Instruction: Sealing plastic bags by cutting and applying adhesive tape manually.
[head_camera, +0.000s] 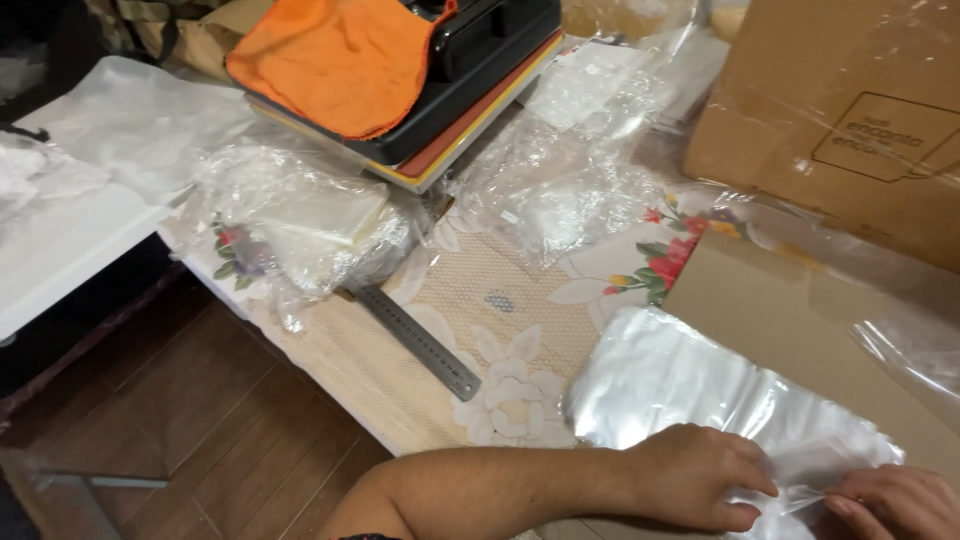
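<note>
At the near right edge of the bench (420, 390), the left hand (700, 475) lies palm-down on a stack of clear plastic bags (670, 385), thumb and fingers pinching the top bag. The right hand (895, 503), partly out of view, pinches the same bag's edge. The bags are glossy, flat, resting on brown cardboard (790, 310). Further back: a steel ruler (418, 341), crumpled plastic wrap (300, 225) around folded sheets, an orange cloth (335, 60).

Ruler (418, 341) on tablecloth (500, 300) — press (440, 90) behind, plastic sheets (690, 385) right, perhaps on cardboard (790, 310).
</note>
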